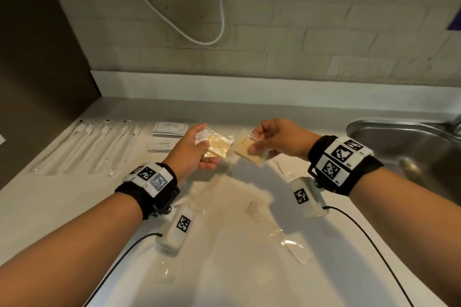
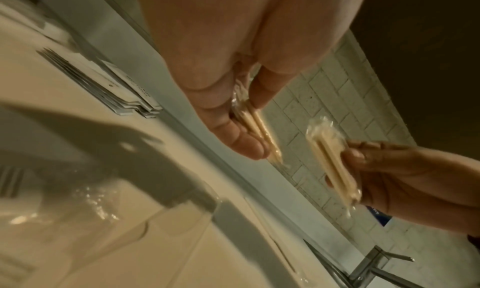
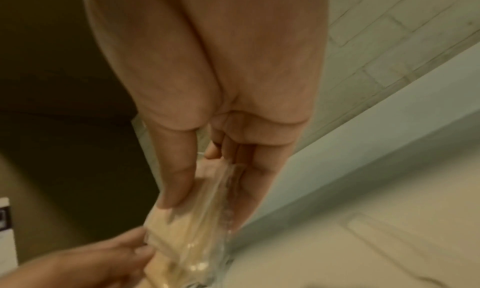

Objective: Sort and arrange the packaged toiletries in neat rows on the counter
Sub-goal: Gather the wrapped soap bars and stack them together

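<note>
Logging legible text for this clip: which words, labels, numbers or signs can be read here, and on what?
No line can be quoted with certainty.
White sachet stack: two printed lines, too blurred to read.
White sachets nearer: one short word, too small to read.
Right wristband tags: square coded markers with tiny characters beside them, unreadable.
Left wristband tags: the same.
Clear-wrapped tan packets: no print visible.

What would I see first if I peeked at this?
Two hands held up over the counter, each pinching a tan packet in clear wrap: left hand with one packet, right hand with another. Far left lies a neat row of white wrapped sticks.
</note>
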A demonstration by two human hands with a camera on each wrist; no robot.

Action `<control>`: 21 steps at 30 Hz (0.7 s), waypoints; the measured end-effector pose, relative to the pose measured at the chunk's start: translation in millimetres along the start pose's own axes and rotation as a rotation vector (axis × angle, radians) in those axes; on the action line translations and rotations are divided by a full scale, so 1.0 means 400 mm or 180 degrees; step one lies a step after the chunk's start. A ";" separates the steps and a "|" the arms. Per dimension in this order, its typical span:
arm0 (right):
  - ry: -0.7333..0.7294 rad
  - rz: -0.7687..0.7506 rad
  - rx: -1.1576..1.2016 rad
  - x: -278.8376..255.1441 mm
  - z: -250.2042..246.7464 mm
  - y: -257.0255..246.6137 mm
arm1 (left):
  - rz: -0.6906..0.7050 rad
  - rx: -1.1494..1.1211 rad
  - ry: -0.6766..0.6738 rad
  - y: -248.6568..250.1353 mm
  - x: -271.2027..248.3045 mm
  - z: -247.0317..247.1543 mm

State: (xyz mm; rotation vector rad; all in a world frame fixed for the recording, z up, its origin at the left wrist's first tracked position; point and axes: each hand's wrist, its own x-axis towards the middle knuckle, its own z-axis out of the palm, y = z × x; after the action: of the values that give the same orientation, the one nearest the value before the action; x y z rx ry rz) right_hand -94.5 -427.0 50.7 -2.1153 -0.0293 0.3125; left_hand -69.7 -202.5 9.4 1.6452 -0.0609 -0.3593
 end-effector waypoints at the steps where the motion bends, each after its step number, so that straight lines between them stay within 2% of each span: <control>1: 0.0002 -0.0082 0.0137 0.005 0.011 -0.018 | 0.0001 -0.0078 -0.0013 0.001 -0.004 -0.004; 6: 0.0081 -0.0183 0.0358 0.041 0.075 -0.071 | 0.0103 -0.0418 -0.0036 0.015 -0.031 -0.034; 12: 0.0164 -0.0133 0.0909 0.078 0.139 -0.099 | 0.0115 -0.0469 0.0203 0.002 -0.062 -0.113; 16: 0.0137 -0.0014 0.1011 0.099 0.192 -0.128 | 0.0020 -0.0496 0.0339 -0.015 -0.074 -0.176; 21: 0.0045 -0.0131 0.0839 0.120 0.264 -0.177 | -0.0079 -0.0474 0.0448 -0.024 -0.097 -0.243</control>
State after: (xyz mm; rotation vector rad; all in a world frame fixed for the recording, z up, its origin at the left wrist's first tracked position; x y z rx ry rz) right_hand -65.4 -294.4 46.7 -1.8531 -0.0221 0.2617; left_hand -81.9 -98.4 13.9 1.5205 0.0902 -0.2598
